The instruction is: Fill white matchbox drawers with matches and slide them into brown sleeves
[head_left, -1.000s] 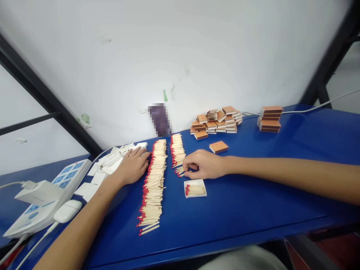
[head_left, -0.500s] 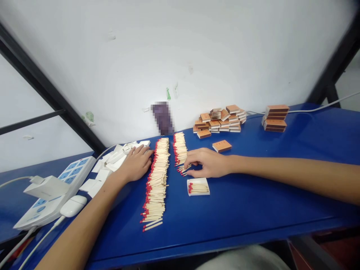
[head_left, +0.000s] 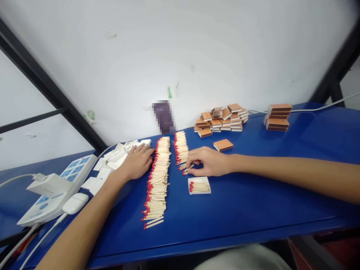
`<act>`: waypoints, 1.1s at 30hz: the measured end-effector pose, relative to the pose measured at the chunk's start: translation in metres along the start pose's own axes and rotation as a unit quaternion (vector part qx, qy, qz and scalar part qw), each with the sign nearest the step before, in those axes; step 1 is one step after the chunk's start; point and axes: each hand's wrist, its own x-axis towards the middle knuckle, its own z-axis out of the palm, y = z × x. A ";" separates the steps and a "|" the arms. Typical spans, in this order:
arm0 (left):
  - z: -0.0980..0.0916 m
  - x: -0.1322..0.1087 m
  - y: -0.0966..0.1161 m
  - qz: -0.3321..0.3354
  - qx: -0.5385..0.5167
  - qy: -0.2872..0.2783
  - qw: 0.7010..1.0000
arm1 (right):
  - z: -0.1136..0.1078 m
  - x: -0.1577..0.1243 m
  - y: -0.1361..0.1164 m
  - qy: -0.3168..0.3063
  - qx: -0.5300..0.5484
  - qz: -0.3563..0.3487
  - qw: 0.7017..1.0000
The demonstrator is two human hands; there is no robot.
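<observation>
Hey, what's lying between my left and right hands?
In the head view, from your left hand to your right hand: the long match row, a strip of blue tabletop, then the near end of the shorter match row.

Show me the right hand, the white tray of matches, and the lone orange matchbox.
Right hand (head_left: 209,161), head view, back of the hand.
White tray (head_left: 200,179), head view, bare strip of its floor.
Orange matchbox (head_left: 223,144), head view, its top face.
</observation>
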 end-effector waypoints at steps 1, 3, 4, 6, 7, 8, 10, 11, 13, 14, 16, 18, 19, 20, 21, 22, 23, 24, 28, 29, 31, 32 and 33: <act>0.000 0.000 0.000 0.000 0.000 -0.001 1.000 | 0.000 0.000 0.000 0.001 0.001 0.000 1.000; -0.001 0.000 0.001 -0.001 -0.001 -0.003 1.000 | 0.000 0.000 0.001 0.002 0.005 -0.005 1.000; -0.001 0.000 0.001 -0.001 -0.001 -0.003 1.000 | 0.000 0.000 0.001 0.003 0.007 -0.008 1.000; -0.002 0.000 0.001 -0.002 -0.003 -0.004 1.000 | 0.000 0.000 0.000 0.006 0.011 -0.013 1.000; -0.002 0.000 0.001 -0.002 -0.003 -0.003 1.000 | 0.000 0.000 0.000 0.010 0.009 -0.014 1.000; -0.001 0.000 0.001 -0.002 -0.004 -0.003 1.000 | 0.000 0.000 -0.001 0.016 0.005 -0.014 1.000; -0.001 0.000 0.001 -0.003 -0.005 -0.001 1.000 | 0.000 0.000 -0.002 0.025 -0.009 -0.009 1.000; -0.001 0.000 0.001 -0.003 -0.006 0.000 1.000 | 0.000 -0.001 -0.002 0.027 -0.015 -0.006 1.000; 0.000 0.000 0.001 -0.003 -0.008 0.002 1.000 | 0.000 -0.001 -0.003 0.025 -0.019 -0.003 0.999; 0.000 0.000 0.000 -0.003 -0.009 0.003 1.000 | 0.000 -0.001 -0.003 0.023 -0.020 -0.002 1.000; 0.001 0.000 0.000 -0.002 -0.012 0.004 1.000 | 0.000 -0.001 -0.003 0.018 -0.026 -0.003 0.999; 0.001 -0.001 0.000 -0.001 -0.014 0.005 1.000 | -0.001 -0.001 -0.004 0.010 -0.035 -0.007 0.999; 0.001 -0.001 0.000 -0.002 -0.015 0.006 1.000 | -0.001 -0.001 -0.004 0.005 -0.039 -0.010 0.999; 0.002 -0.001 0.000 -0.002 -0.016 0.007 1.000 | -0.001 -0.001 -0.004 -0.001 -0.041 -0.015 0.999; 0.002 -0.001 -0.001 -0.003 -0.016 0.007 1.000 | -0.002 -0.001 -0.005 -0.006 -0.042 -0.020 0.999; 0.002 -0.001 -0.001 -0.003 -0.017 0.007 1.000 | -0.002 -0.001 -0.005 -0.010 -0.042 -0.024 0.999; 0.002 -0.001 -0.001 -0.003 -0.017 0.007 1.000 | -0.002 -0.001 -0.006 -0.014 -0.041 -0.027 0.999; 0.002 0.000 -0.001 -0.002 -0.017 0.007 1.000 | -0.002 -0.001 -0.006 -0.017 -0.040 -0.028 0.999; 0.001 0.000 -0.001 0.002 -0.013 0.003 1.000 | -0.003 -0.001 -0.008 -0.020 -0.038 -0.020 0.999; 0.001 0.000 -0.001 0.003 -0.012 0.003 1.000 | -0.004 -0.001 -0.008 -0.020 -0.038 -0.018 0.999; 0.001 0.000 0.000 0.003 -0.011 0.003 1.000 | -0.004 -0.001 -0.008 -0.020 -0.039 -0.017 0.999; 0.001 0.000 0.000 0.004 -0.010 0.003 1.000 | -0.004 -0.001 -0.008 -0.020 -0.038 -0.018 0.999; 0.001 0.000 0.000 0.003 -0.011 0.004 1.000 | -0.004 -0.001 -0.008 -0.018 -0.034 -0.021 0.999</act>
